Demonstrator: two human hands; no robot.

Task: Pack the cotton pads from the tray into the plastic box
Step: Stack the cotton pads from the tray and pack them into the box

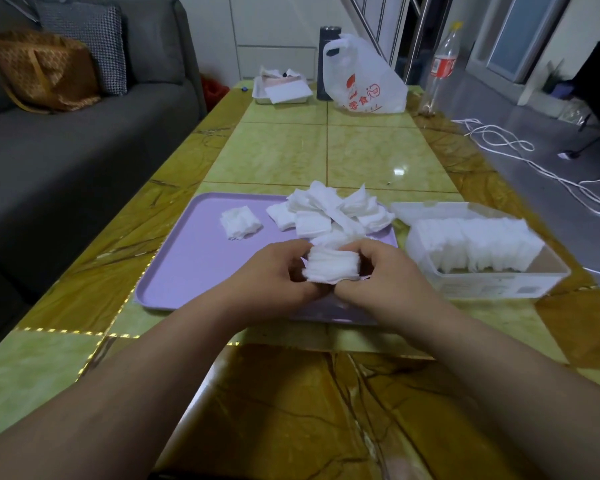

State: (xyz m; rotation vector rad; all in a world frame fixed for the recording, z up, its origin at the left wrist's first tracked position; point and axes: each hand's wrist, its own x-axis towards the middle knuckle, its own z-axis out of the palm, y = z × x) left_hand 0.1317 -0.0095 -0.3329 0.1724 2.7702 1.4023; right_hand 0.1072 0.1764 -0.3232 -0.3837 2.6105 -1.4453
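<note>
A lilac tray (187,271) lies on the table in front of me. A loose heap of white cotton pads (329,213) covers its far right part, and a small separate stack of pads (240,222) sits to the left of the heap. Over the tray's near right side, my left hand (274,275) and my right hand (378,275) press a neat stack of pads (331,267) between them. To the right of the tray stands the clear plastic box (520,282), with a row of upright pads (475,242) filling most of it.
At the table's far end stand a metal tray with paper (280,91), a white plastic bag (364,77), a dark flask (326,39) and a clear bottle (442,67). A grey sofa (84,140) runs along the left. White cables (534,164) lie on the floor at right.
</note>
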